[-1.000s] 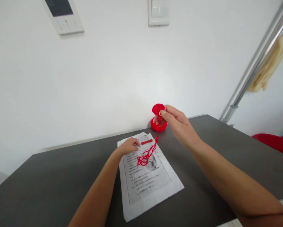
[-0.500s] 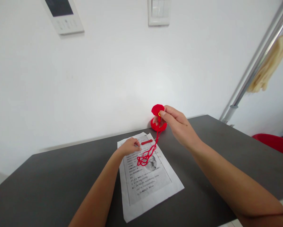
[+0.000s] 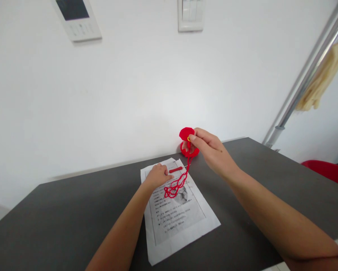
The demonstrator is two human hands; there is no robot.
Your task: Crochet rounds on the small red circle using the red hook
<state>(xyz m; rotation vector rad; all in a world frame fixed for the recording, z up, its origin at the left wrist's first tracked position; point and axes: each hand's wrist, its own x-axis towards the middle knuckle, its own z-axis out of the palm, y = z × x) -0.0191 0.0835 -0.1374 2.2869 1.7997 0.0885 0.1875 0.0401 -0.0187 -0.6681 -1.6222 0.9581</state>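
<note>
In the head view, the dark grey tabletop (image 3: 73,218) spreads wide to the left of the printed sheet (image 3: 182,235), and its far edge runs along the white wall (image 3: 115,94). Room also lies between the sheet's right edge and the right forearm. The right hand (image 3: 209,145) pinches the red piece (image 3: 186,133) between thumb and fingers, raised near the wall in front of a red ring-shaped bundle (image 3: 195,152). The left hand (image 3: 157,175) is over the sheet, thumb parted from curled fingers, beside a red-handled tool (image 3: 175,170); whether they touch, I cannot tell. The piece looks fuzzy and rounded, with a small yellow ring (image 3: 188,139) at its lower edge. Soft red yarn (image 3: 176,187) trails down into loose loops on the creased paper; the tool's thin shaft overhangs the sheet.
</note>
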